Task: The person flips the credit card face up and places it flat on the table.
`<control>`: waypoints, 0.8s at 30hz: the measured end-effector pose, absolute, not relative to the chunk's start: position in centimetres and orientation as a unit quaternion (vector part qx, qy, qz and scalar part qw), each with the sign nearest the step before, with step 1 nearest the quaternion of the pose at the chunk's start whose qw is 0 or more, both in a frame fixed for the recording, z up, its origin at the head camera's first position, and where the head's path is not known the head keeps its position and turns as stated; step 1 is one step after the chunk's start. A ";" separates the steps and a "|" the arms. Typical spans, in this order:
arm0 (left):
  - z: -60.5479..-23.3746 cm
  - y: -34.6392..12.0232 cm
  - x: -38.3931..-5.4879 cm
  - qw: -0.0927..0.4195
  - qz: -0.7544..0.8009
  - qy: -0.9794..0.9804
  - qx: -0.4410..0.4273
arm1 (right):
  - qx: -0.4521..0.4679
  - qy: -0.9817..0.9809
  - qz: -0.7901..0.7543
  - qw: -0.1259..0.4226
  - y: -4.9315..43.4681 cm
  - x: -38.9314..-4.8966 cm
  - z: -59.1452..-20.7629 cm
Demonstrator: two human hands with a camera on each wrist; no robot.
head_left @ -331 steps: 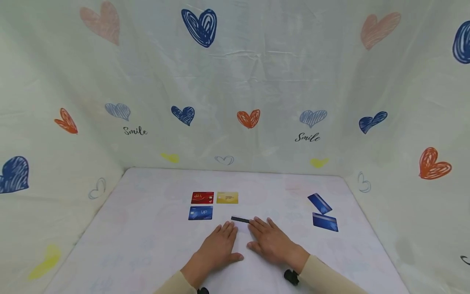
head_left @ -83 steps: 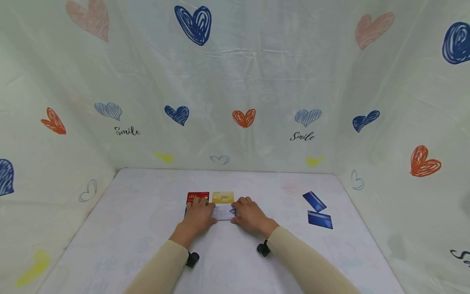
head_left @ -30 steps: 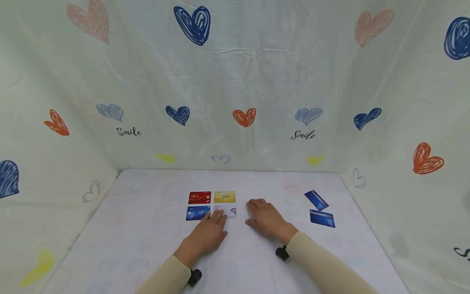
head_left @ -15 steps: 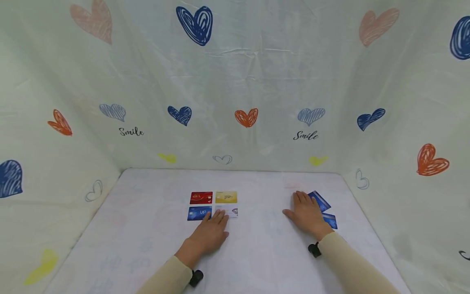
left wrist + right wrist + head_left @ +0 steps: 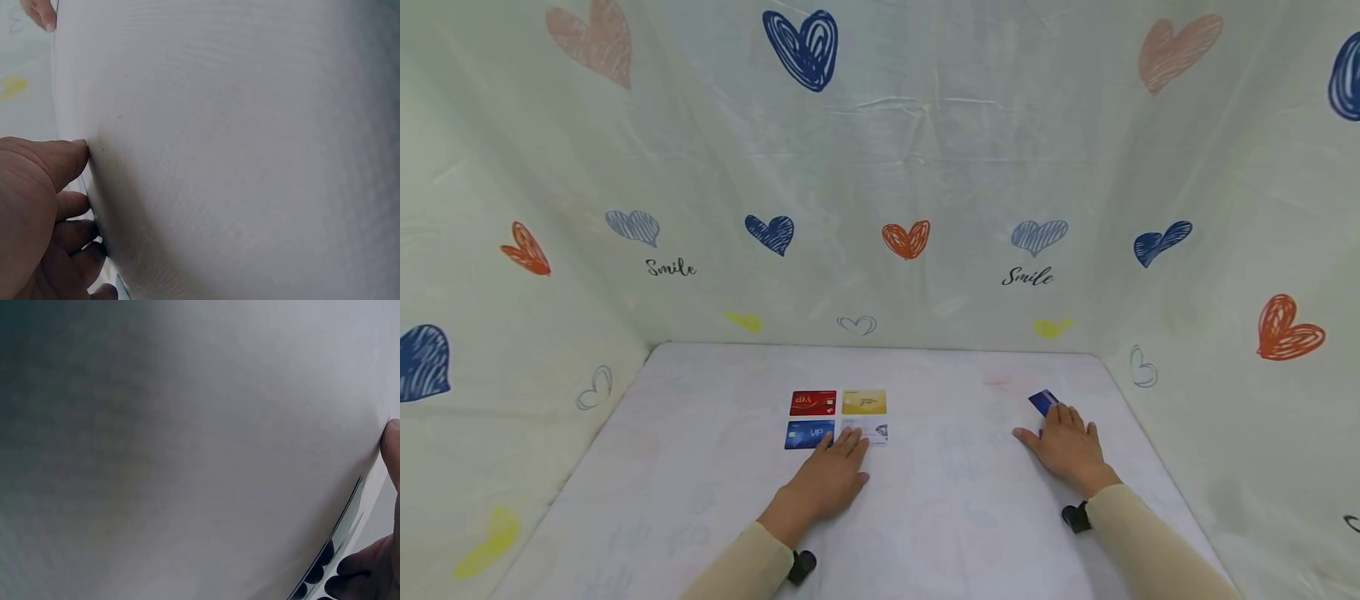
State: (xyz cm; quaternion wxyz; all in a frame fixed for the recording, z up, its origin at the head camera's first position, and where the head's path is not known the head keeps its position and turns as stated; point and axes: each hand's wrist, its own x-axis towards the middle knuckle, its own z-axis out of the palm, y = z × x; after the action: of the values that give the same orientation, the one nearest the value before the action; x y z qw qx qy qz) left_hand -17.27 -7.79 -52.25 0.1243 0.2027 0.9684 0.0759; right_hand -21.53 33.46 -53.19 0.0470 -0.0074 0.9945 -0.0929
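Observation:
In the head view my left hand (image 5: 827, 479) lies palm down, fingers extended, its fingertips resting on the white card (image 5: 877, 433) and at the corner of the blue VIP card (image 5: 803, 433). My right hand (image 5: 1067, 446) is spread over the two blue cards on the right. One blue card (image 5: 1042, 401) shows past its fingertips; the other is almost wholly hidden beneath the hand. The right wrist view has the edges of cards (image 5: 342, 526) lying flat near the fingers (image 5: 365, 572). No card is visible in the left hand's wrist view beyond a sliver by its fingertips.
A red VIP card (image 5: 812, 403) and a yellow card (image 5: 864, 402) form the row behind the blue VIP and white cards. The white table (image 5: 925, 533) is bounded by a hanging cloth (image 5: 962, 167) with printed hearts at the back and sides.
The white card, earlier stripe side up near me, now lies printed side up below the yellow card. My right hand has left it and moved right onto the blue cards; the left stays.

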 end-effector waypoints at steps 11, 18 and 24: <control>-52.3 -7.8 -17.4 0.128 0.078 0.968 0.200 | -0.024 0.990 -0.117 0.078 33.0 -22.1 -54.0; -52.2 -7.9 -17.4 0.130 0.083 0.968 0.198 | -0.044 0.988 -0.120 0.085 31.1 -22.3 -53.7; -52.2 -7.9 -17.3 0.126 0.090 0.968 0.197 | -0.072 0.987 -0.120 0.083 29.4 -22.2 -53.6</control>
State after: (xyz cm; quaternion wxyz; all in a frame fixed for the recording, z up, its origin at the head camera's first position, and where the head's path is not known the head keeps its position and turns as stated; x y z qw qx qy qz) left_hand -17.30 -7.89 -52.22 0.1264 0.1975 0.9679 0.0901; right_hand -22.15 29.36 -53.56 0.0826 -0.0717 0.9867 -0.1200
